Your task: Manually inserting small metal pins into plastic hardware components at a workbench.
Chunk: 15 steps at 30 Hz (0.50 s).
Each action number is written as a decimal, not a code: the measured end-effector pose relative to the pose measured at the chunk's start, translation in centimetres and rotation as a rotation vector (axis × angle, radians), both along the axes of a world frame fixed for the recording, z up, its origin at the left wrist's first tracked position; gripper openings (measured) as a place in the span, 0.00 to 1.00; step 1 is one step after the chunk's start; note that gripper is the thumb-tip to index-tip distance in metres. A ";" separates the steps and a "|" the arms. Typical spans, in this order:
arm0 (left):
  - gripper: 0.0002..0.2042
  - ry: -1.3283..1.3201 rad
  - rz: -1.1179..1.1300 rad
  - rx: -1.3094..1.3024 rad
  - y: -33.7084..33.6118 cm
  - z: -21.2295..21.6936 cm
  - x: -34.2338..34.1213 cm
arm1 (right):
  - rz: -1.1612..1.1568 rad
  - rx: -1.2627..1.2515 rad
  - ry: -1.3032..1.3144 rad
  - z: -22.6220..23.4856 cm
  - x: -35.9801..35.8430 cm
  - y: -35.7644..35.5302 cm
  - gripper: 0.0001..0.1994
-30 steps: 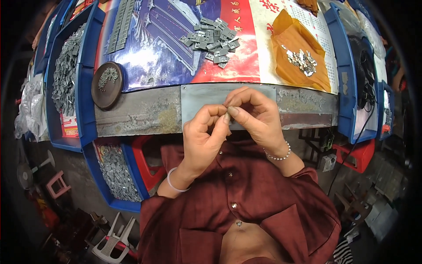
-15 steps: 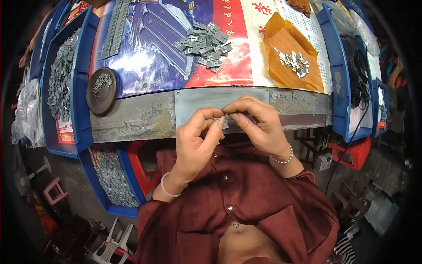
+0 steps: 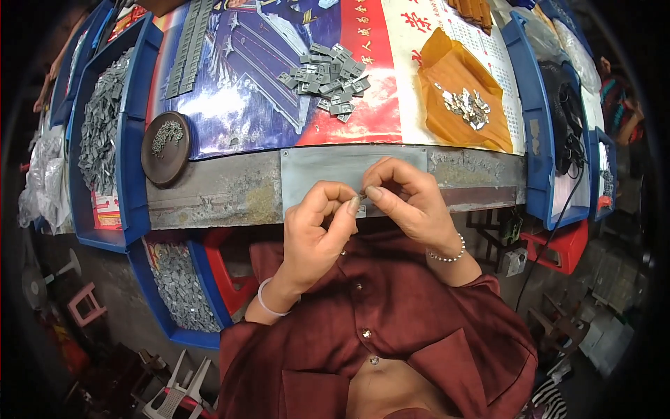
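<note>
My left hand [image 3: 317,234] and my right hand [image 3: 408,202] meet at the table's near edge, fingertips pinched together on a small grey metal part [image 3: 362,194]. The part is mostly hidden by my fingers. They hover over a grey metal plate [image 3: 328,171] fixed to the worn table edge. Farther back lies a pile of grey metal pieces [image 3: 326,78] on a colourful printed sheet. An orange cloth [image 3: 460,98] to the right holds several small shiny parts [image 3: 466,106].
A round dark dish [image 3: 166,148] with tiny bits sits at the left. Blue bins with grey metal parts stand at the left [image 3: 105,133] and below the table [image 3: 174,286]. Another blue bin [image 3: 551,126] with black cables is at the right. Red stools [image 3: 558,244] stand underneath.
Both hands stayed pinched together at the table edge, shifting slightly while working the small part between the fingertips.
</note>
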<state>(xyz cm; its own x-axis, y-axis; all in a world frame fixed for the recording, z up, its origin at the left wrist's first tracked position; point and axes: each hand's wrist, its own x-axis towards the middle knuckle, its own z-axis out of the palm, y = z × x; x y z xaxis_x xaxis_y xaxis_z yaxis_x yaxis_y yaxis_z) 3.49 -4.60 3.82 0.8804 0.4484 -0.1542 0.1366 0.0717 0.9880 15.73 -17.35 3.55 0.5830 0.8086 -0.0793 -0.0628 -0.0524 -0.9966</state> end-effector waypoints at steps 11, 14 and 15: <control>0.04 -0.002 -0.004 -0.024 0.0 0.0 -0.4 | 0.003 0.129 0.239 -0.4 -0.3 0.5 0.03; 0.04 -0.005 -0.012 0.035 -0.1 -0.1 -0.4 | 0.015 0.118 0.216 -0.5 -0.3 0.5 0.03; 0.05 -0.034 0.001 0.039 -0.3 -0.2 -0.3 | 0.017 0.117 0.216 -0.5 -0.3 0.5 0.03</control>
